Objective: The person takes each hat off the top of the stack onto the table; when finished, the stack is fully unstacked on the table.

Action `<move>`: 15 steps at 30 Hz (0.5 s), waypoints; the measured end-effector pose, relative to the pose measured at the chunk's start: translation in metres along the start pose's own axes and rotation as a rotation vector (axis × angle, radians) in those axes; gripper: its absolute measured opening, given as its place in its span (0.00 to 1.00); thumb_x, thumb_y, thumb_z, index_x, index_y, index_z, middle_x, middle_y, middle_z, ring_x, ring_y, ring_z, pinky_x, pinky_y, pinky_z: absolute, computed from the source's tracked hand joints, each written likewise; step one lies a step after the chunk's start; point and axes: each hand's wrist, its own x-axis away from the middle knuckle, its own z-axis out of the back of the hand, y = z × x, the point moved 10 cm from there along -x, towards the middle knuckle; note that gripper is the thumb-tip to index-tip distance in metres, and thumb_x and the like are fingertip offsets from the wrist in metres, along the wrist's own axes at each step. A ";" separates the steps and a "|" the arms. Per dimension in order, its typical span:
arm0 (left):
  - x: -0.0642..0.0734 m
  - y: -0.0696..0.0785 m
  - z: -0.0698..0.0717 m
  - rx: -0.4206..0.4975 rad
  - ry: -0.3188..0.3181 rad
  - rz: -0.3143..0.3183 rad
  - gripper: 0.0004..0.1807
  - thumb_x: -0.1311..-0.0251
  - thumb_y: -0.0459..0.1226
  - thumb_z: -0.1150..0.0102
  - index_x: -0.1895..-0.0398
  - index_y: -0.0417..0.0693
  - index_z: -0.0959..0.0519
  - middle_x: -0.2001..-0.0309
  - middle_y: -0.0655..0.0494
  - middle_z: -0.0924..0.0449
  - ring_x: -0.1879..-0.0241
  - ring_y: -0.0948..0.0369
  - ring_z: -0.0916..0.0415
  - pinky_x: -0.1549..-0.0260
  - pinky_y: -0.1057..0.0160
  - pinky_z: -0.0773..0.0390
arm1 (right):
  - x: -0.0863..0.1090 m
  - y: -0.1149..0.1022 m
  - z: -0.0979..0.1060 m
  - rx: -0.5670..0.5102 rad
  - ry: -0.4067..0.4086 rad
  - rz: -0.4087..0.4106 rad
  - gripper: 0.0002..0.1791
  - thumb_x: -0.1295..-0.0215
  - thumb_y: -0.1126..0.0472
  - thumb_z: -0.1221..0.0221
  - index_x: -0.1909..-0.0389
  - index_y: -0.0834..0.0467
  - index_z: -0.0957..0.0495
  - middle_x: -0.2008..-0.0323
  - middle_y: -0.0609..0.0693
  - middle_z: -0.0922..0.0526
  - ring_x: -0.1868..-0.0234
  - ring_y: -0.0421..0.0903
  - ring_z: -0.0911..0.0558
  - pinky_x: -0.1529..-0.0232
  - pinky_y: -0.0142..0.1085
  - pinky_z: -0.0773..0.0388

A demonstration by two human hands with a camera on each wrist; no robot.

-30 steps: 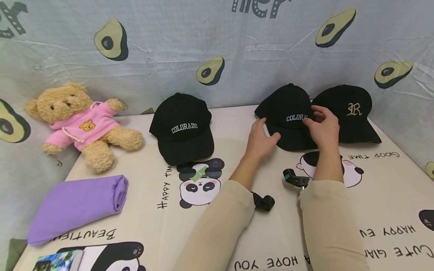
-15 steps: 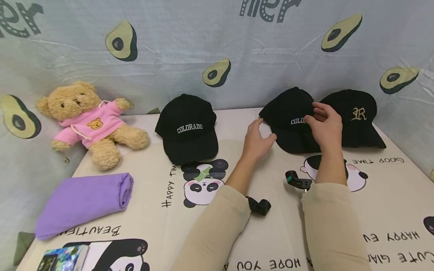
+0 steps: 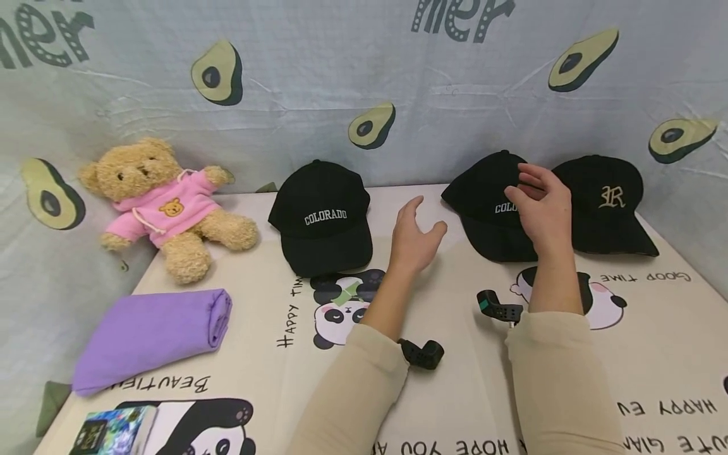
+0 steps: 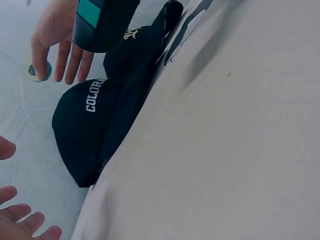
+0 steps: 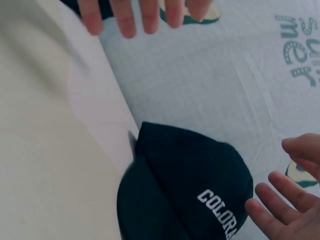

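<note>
A black COLORADO cap (image 3: 483, 208) stands right of centre near the back, its lettering partly covered by my right hand (image 3: 546, 208). That hand is held in front of the cap, fingers relaxed around nothing; in the right wrist view its fingertips (image 5: 265, 200) are beside the crown. My left hand (image 3: 415, 240) is apart from the cap on its left side, thumb and fingers spread with nothing between them. Another black COLORADO cap (image 3: 324, 221) sits left of my left hand. Behind my right hand, a black cap with a gold R (image 3: 608, 202) stands next to the middle cap.
A teddy bear in a pink hoodie (image 3: 170, 202) leans at the back left. Before it lie a folded purple cloth (image 3: 153, 335) and a small colourful box (image 3: 114, 430). An avocado-print curtain (image 3: 296, 82) hangs behind the panda-print table cover (image 3: 455, 379).
My left hand has drawn away from the middle cap, leftward. My right hand has lifted slightly off the cap's front. The head view has shifted, moving the scene a little to the right.
</note>
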 end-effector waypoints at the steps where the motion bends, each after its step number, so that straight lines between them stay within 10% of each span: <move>1: 0.000 0.001 0.003 0.001 0.004 -0.005 0.36 0.38 0.40 0.43 0.23 0.50 0.34 0.23 0.53 0.36 0.25 0.54 0.36 0.28 0.53 0.34 | 0.000 -0.002 -0.002 -0.007 -0.006 0.006 0.30 0.26 0.55 0.41 0.25 0.47 0.31 0.27 0.53 0.28 0.28 0.50 0.26 0.29 0.44 0.28; 15: 0.011 0.006 0.043 0.067 0.072 -0.004 0.37 0.38 0.40 0.43 0.22 0.52 0.35 0.23 0.54 0.36 0.24 0.53 0.36 0.30 0.50 0.31 | 0.009 -0.024 -0.026 -0.110 -0.100 0.033 0.30 0.26 0.52 0.40 0.25 0.42 0.31 0.28 0.50 0.28 0.33 0.43 0.25 0.34 0.43 0.26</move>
